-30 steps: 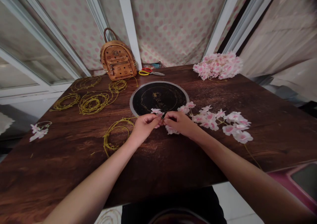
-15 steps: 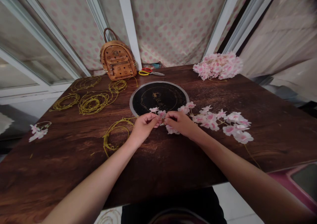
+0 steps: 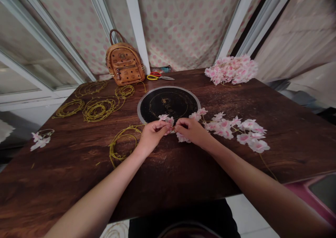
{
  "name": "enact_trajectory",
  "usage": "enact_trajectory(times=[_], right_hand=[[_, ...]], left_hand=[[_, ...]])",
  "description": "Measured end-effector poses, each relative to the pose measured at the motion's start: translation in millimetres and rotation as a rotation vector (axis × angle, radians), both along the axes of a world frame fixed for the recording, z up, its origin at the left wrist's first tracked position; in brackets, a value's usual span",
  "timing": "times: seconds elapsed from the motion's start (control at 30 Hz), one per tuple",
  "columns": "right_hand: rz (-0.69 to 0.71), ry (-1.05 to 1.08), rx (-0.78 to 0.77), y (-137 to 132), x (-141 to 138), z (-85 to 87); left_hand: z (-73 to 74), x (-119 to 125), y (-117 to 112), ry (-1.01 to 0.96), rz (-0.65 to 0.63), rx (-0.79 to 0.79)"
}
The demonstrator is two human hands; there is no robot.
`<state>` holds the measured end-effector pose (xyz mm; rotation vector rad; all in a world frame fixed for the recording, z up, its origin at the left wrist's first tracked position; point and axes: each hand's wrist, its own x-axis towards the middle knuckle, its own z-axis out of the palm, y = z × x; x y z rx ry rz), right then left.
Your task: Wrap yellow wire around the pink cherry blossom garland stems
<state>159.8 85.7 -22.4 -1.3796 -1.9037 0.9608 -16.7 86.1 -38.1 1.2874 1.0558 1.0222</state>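
Note:
My left hand (image 3: 153, 134) and my right hand (image 3: 191, 130) meet at the middle of the dark wooden table (image 3: 78, 175), fingers pinched together. Between them sits a small pink-and-white fabric flower (image 3: 166, 119) on a thin yellow-green wire. My left hand pinches that flower's end. My right hand pinches the garland of pink flowers (image 3: 236, 131) that trails off to the right along the table. A coil of the yellow-green wire (image 3: 121, 141) lies just left of my left wrist.
A round black inset plate (image 3: 168, 103) sits behind my hands. Several wire coils (image 3: 98, 108) lie at the back left, near a brown backpack (image 3: 124, 64) and scissors (image 3: 159, 77). A pile of pink flowers (image 3: 232, 69) is at back right; loose flowers (image 3: 40, 140) at far left.
The flower between my fingers shifted slightly as my fingers worked it; the garland on the right crept a little to the right. Both hands stay in the same place.

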Motion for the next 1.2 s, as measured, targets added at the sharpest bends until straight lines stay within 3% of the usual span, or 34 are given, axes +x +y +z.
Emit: enact_trajectory(times=[1.2], right_hand=[[-0.05, -0.017, -0.014, -0.9, -1.5, -1.2]], left_hand=[[-5.2, -0.4, -1.1, 0.118, -0.006, 0.146]])
